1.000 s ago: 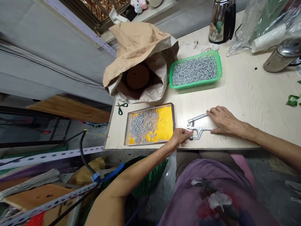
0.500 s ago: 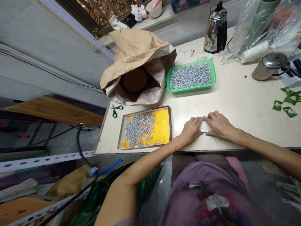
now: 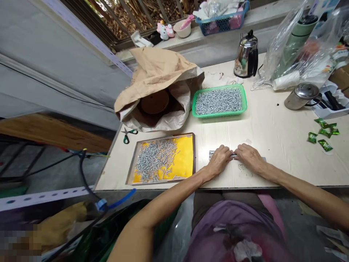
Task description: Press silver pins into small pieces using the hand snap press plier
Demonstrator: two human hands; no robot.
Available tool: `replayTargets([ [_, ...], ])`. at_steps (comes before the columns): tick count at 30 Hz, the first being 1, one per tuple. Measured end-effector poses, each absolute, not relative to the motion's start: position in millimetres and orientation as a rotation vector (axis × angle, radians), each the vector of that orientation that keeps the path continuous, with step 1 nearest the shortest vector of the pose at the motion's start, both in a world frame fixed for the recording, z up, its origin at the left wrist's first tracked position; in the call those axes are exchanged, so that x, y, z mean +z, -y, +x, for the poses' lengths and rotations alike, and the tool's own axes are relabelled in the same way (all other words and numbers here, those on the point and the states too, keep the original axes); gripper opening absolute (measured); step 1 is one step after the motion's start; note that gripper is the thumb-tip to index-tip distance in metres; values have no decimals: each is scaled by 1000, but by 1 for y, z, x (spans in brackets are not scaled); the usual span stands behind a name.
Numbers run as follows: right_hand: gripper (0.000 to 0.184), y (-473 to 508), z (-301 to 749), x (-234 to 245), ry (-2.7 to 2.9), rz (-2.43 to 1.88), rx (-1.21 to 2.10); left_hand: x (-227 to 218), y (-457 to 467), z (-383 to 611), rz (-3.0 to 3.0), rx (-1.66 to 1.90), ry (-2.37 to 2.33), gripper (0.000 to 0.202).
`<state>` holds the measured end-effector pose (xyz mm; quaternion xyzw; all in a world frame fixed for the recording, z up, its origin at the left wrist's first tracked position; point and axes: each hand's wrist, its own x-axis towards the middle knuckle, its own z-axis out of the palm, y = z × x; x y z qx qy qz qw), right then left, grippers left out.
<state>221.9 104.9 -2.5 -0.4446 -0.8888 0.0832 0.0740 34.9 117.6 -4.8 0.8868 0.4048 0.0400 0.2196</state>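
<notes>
At the table's front edge, my left hand (image 3: 219, 160) and my right hand (image 3: 249, 158) lie close together. Both have curled fingers closed on a flat metal strip (image 3: 233, 155). A short grey length of it shows between the fingertips, and metal ends stick out beyond each hand; the rest is covered. Left of my hands, a shallow tray (image 3: 194, 153) with a yellow bottom holds many small metal pins (image 3: 156, 158), heaped toward its left side. Behind my hands stands a green plastic basket (image 3: 222, 115) filled with small shiny metal pieces (image 3: 219, 101).
An open brown paper sack (image 3: 163, 67) stands behind the tray. Scissors (image 3: 128, 134) lie at the table's left edge. A steel kettle (image 3: 247, 54), a lidded metal cup (image 3: 300, 96) and green wrapped packets (image 3: 323, 134) are toward the back and right.
The view has tilted up, so the table sits lower in it. Less of the pale metal surface between my hands shows now, and the fingers are curled more tightly.
</notes>
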Motion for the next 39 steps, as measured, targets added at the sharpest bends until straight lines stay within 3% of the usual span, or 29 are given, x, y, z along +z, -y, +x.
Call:
replayTargets([
  [2, 15, -109, 226, 0, 2635, -1347, 241, -10, -113, 36, 2435, 202, -1198, 19],
  [4, 41, -116, 234, 2, 2623, -1310, 266, -19, -101, 39, 2419, 331, -1295, 30],
  [6, 55, -126, 243, 1, 2648, -1221, 331, -32, -84, 44, 2429, 440, -1341, 36],
  [11, 28, -156, 251, 0, 2646, -1184, 388, -50, -54, 56, 2494, 537, -1265, 38],
  [16, 22, -175, 218, 18, 2640, -1389, 239, -35, -55, 60, 2429, 523, -1261, 42],
  [19, 20, -165, 184, 30, 2803, -1084, 248, -22, -48, 55, 2441, 561, -1179, 45],
  [23, 13, -141, 149, 29, 3042, -594, 211, -6, -26, 21, 2546, 606, -1014, 24],
  [30, 21, -134, 134, 1, 2935, -458, 99, 10, -64, -104, 2295, 348, -2048, 22],
  [35, 22, -164, 135, 37, 2438, -690, 313, 6, -104, -137, 2272, 62, -2124, 19],
  [39, 18, -227, 136, 80, 2116, -1031, 220, -1, -115, -135, 2362, -95, -2058, 23],
])
